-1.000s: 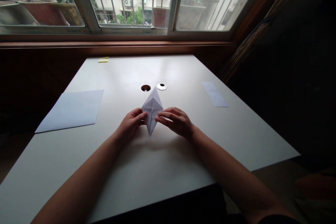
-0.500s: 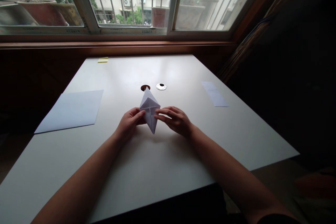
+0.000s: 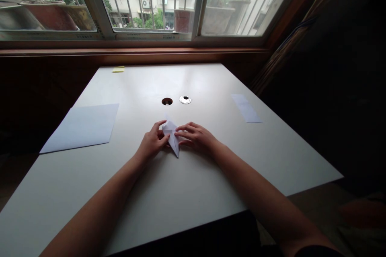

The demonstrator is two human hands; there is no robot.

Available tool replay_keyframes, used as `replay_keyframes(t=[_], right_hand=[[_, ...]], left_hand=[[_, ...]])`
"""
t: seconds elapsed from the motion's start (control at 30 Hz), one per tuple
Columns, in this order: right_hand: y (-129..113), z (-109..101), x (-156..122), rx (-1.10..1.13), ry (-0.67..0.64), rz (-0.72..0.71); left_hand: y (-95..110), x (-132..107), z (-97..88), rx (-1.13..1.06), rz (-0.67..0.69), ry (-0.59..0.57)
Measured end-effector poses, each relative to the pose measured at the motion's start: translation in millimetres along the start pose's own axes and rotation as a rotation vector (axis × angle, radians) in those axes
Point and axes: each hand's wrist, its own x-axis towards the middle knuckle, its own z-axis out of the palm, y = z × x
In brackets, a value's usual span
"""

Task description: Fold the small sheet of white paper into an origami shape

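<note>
A small white folded paper [image 3: 172, 136], with creased flaps and a narrow point aimed toward me, is between my hands at the middle of the desk. My left hand [image 3: 154, 138] pinches its left side, thumb on top and index finger reaching along the upper edge. From the other side, my right hand [image 3: 196, 136] has its fingers on the paper's right flap, with the thumb partly beneath. The fingers cover parts of both side edges.
The white desk [image 3: 181, 192] carries a stack of white paper [image 3: 83, 128] on the left and a paper strip [image 3: 246, 108] on the right. Beyond the hands are a cable hole [image 3: 167, 101] and its round cover [image 3: 185, 99]. A yellow sticky pad [image 3: 118, 69] lies near the window.
The folded paper has come slightly nearer to me and lower. Its flaps look more pressed in, and its far tip no longer stands up over the cable hole.
</note>
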Motion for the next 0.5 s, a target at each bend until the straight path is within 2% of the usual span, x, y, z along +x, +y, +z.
replay_keyframes(t=[0.13,0.27,0.4,0.5], right_hand=[[0.7,2.6,-2.0,-0.014,-0.028,0.013],[0.7,4.7,-3.6,-0.019,-0.034,0.032],[0.2,5.3,-3.7,-0.02,-0.036,0.065],[-0.9,4.3,-3.4,-0.03,-0.041,0.111]], left_hand=[[-6.8,1.9,-4.1,0.383,0.192,0.077],[-16.6,5.4,-9.7,0.634,0.386,0.126],[-22.0,7.2,-11.3,0.708,0.494,0.006],[-20.6,5.4,-9.4,0.754,0.515,-0.077]])
